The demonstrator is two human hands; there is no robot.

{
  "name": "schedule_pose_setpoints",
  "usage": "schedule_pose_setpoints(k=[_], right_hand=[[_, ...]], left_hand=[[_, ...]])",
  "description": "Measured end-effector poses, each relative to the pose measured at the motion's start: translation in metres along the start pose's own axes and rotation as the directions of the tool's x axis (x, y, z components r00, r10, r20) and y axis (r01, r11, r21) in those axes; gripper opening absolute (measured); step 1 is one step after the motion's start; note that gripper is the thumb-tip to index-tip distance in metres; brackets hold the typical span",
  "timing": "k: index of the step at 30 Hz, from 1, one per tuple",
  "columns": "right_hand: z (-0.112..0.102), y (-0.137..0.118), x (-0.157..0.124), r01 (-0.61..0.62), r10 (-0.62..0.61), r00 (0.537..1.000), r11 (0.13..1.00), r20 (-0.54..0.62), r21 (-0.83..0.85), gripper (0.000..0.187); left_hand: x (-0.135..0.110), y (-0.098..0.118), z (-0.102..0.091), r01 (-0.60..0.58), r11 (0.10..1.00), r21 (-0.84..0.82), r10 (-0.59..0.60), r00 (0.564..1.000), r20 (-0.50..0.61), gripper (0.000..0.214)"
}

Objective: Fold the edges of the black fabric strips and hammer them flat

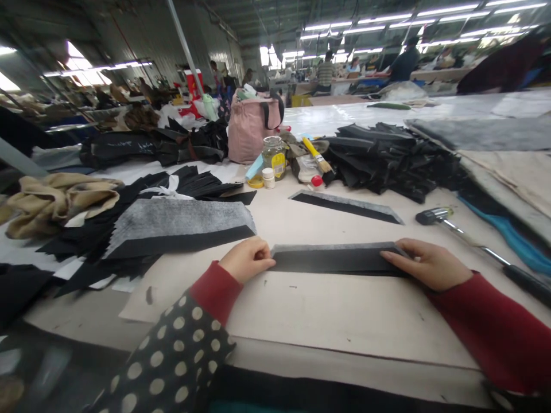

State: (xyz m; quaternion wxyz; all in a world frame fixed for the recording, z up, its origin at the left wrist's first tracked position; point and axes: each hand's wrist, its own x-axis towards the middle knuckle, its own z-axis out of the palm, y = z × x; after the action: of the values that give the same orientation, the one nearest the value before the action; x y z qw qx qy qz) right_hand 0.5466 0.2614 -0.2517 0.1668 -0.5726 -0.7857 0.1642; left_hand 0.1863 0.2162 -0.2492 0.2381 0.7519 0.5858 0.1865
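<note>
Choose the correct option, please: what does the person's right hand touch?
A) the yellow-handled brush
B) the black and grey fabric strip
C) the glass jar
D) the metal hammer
B. The right hand rests on the end of the black and grey fabric strip on the table.

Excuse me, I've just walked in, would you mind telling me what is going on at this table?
A person is working at a long workshop table, with their left hand on one end of a black-and-grey fabric strip and their right hand on the other. A similar strip lies just beyond it, in front of a heap of black fabric pieces. A yellow-handled brush and a glass jar stand nearby, with a hammer to the right. Other people are at the far tables.
</note>
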Motion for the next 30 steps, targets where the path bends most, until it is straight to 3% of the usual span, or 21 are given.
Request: schedule_pose_setpoints(k=[4, 11, 22, 30], right_hand=[[0.0006, -0.001, -0.0015, 0.023, -0.024, 1.0, 0.999, 0.02, 0.039, 0.041], [0.0043, 0.0029, -0.0037, 0.075, -0.075, 0.997, 0.997, 0.008, 0.026, 0.031], [0.0075, 0.0046, -0.0047, 0.203, -0.204, 0.979, 0.979, -0.03, -0.029, 0.024], [0.0082, 0.0037, -0.0048, 0.22, -0.221, 0.975, 0.974, -0.02, -0.051, 0.027]], left_hand=[[0.0002, 0.002, -0.0013, -0.011, 1.0, 0.002, 0.011, 1.0, -0.016, 0.013], [0.0049, 0.0029, -0.0029, -0.186, 0.979, -0.089, 0.19, 0.98, 0.049, 0.009], [0.0063, 0.0035, -0.0034, -0.201, 0.978, -0.062, 0.207, 0.971, 0.117, 0.017], [0.0061, -0.0014, -0.0045, -0.212, 0.977, 0.024, 0.207, 0.968, 0.14, 0.022]])
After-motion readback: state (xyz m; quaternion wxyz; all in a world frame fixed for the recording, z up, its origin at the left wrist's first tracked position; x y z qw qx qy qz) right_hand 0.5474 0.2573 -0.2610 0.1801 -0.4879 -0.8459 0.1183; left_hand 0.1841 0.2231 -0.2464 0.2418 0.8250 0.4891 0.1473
